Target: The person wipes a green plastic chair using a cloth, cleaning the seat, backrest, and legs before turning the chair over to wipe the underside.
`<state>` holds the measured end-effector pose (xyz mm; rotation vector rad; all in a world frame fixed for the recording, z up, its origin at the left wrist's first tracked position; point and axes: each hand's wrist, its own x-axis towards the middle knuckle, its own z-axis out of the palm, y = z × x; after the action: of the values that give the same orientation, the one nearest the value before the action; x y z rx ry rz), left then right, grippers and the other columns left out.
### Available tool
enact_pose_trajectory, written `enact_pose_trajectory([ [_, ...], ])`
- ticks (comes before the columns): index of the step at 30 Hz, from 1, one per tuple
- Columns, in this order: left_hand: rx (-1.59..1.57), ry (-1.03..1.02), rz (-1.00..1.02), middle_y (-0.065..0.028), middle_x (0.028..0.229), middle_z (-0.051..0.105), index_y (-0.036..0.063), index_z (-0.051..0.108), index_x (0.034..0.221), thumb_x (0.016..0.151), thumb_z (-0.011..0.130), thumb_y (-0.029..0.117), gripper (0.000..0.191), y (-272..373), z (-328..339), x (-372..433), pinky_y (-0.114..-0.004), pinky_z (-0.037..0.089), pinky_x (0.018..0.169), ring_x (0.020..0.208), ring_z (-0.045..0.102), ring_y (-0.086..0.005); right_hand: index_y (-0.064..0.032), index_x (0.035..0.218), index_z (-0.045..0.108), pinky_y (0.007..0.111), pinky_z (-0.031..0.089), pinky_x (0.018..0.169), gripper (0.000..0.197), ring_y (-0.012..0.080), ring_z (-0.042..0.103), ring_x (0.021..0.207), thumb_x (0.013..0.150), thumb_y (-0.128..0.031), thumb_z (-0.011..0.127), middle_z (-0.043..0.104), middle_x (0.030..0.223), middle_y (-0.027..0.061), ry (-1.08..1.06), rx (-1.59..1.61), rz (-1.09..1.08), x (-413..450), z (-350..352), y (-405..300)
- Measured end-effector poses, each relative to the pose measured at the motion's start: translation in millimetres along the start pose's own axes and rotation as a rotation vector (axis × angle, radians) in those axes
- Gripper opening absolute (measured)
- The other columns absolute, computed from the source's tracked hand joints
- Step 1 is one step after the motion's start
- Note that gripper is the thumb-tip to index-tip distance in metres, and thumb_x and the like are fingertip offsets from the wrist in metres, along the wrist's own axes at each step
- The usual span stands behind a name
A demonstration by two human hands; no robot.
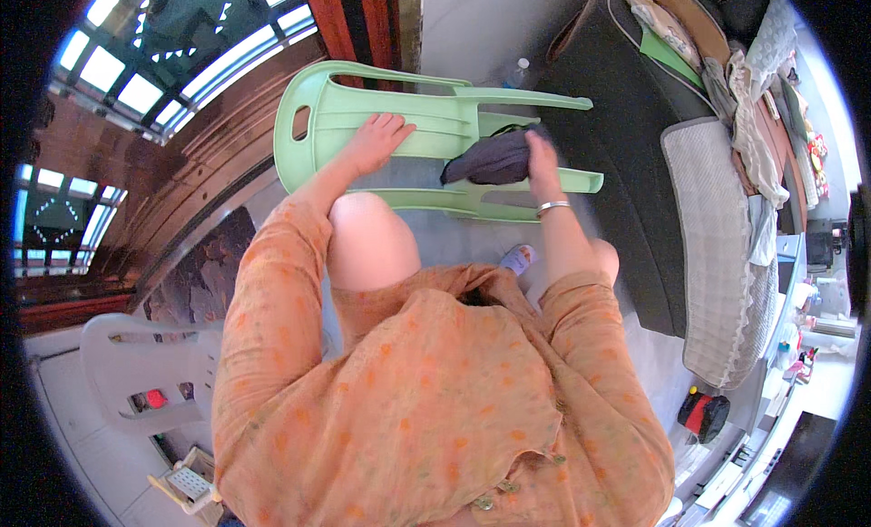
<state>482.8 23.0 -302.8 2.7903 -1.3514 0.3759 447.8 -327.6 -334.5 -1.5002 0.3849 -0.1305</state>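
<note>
A light green plastic chair (395,105) lies tipped in front of me, its slotted backrest to the left and its legs to the right. My left hand (378,142) rests on the ribbed panel, fingers extended and holding nothing. In my right hand (542,163) is a bunched dark grey cloth (493,158), which hangs over the chair's seat end near a leg. A bracelet circles the right wrist. How the fingers close under the cloth is partly hidden.
To the right stands a dark sofa (612,173) with a quilted pale cover (704,241) and piled clothes (742,119). A plastic bottle (518,73) stands by the wall. Wooden doors (204,112) are at the left; behind them, a white plastic chair (150,370).
</note>
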Motion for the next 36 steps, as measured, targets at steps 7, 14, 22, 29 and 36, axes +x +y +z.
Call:
enact_pose_trajectory([
  [7, 0.014, 0.041, -0.050, -0.0077, 0.114, 0.051, 0.0095, 0.050, 0.132, 0.079, 0.057, 0.020, 0.054, 7.6, 31.4, -70.8, -0.039, 0.040, 0.094, 0.109, 0.049, -0.0250, -0.0035, 0.113, 0.061, 0.043, 0.045, 0.099, 0.043, 0.0281, 0.062, 0.107, 0.093, -0.042, 0.056, 0.065, 0.116, 0.0133, -0.025, 0.462, 0.161, -30.2, -36.3, -87.7],
  [14, 0.048, 0.113, -0.170, -0.0066, 0.117, 0.051, 0.0121, 0.050, 0.134, 0.081, 0.056, 0.032, 0.057, 21.3, 36.0, -75.1, -0.040, 0.040, 0.094, 0.110, 0.049, -0.0255, -0.0049, 0.123, 0.050, 0.037, 0.050, 0.087, 0.050, 0.0194, 0.059, 0.099, 0.083, -0.021, 0.076, 0.061, 0.113, 0.0072, 0.010, 0.179, -0.199, -49.0, 18.6, -85.0],
  [22, 0.040, -0.023, -0.062, -0.0045, 0.125, 0.050, 0.0293, 0.057, 0.128, 0.079, 0.058, 0.029, 0.049, 24.2, 25.9, -63.3, -0.044, 0.041, 0.095, 0.115, 0.047, -0.0280, -0.0130, 0.117, 0.058, 0.045, 0.044, 0.095, 0.058, 0.0359, 0.046, 0.120, 0.065, -0.022, 0.082, 0.051, 0.127, 0.0104, -0.286, -1.189, -0.994, -90.9, 67.0, 19.5],
  [29, -0.035, 0.022, -0.093, -0.0084, 0.146, 0.038, 0.0311, 0.055, 0.131, 0.072, 0.063, 0.017, 0.061, 39.3, 16.3, -31.3, -0.046, 0.036, 0.102, 0.122, 0.044, -0.0310, -0.0132, 0.106, 0.061, 0.041, 0.046, 0.091, 0.046, 0.0355, 0.047, 0.115, 0.065, -0.022, 0.080, 0.052, 0.122, 0.0065, -0.397, -1.375, -0.637, -114.4, 49.3, 28.8],
  [36, -0.109, -0.021, 0.048, -0.0084, 0.150, 0.035, 0.0356, 0.055, 0.131, 0.069, 0.061, 0.006, 0.070, 30.9, 8.5, -17.8, -0.045, 0.034, 0.102, 0.122, 0.045, -0.0304, 0.0013, 0.099, 0.064, 0.042, 0.048, 0.089, 0.040, 0.0376, 0.059, 0.097, 0.068, -0.020, 0.075, 0.060, 0.105, 0.0191, -0.117, -0.688, -0.380, -78.9, 15.1, -2.6],
])
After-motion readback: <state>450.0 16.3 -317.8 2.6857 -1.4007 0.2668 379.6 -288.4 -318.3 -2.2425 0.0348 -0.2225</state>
